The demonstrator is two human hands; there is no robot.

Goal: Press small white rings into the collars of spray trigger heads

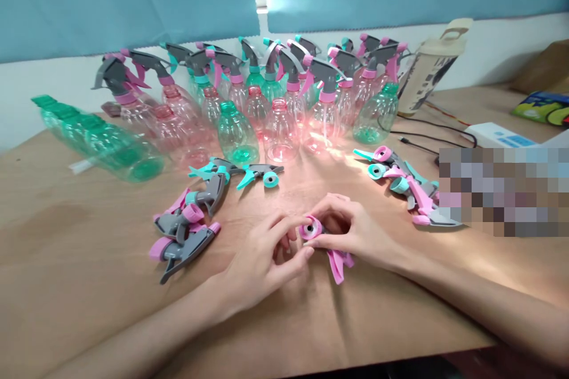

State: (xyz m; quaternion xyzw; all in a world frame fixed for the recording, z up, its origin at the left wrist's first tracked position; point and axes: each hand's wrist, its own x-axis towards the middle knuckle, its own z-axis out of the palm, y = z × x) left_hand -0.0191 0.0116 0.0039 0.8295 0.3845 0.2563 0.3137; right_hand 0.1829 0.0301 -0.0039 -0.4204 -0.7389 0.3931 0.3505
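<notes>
Over the front middle of the table, a grey and pink trigger spray head point(338, 265) is between my two hands, its pink collar facing me and its pink trigger hanging down. My right hand point(351, 225) is closed round it, thumb and fingers at the collar. My left hand point(271, 249) has its index fingertip on the collar's left side and its thumb just below, in a loose pinch. Left of my hands lie several loose spray heads point(180, 222) in grey, pink and teal. Another pile of spray heads point(418, 189) lies to the right.
Behind stand several clear pink bottles point(280, 136) and green bottles point(240, 136), many fitted with spray heads. Green bottles point(102, 139) form a slanted row at left. A pale tumbler point(429, 71), a black cable point(433, 124) and a white box point(500, 135) are at the right.
</notes>
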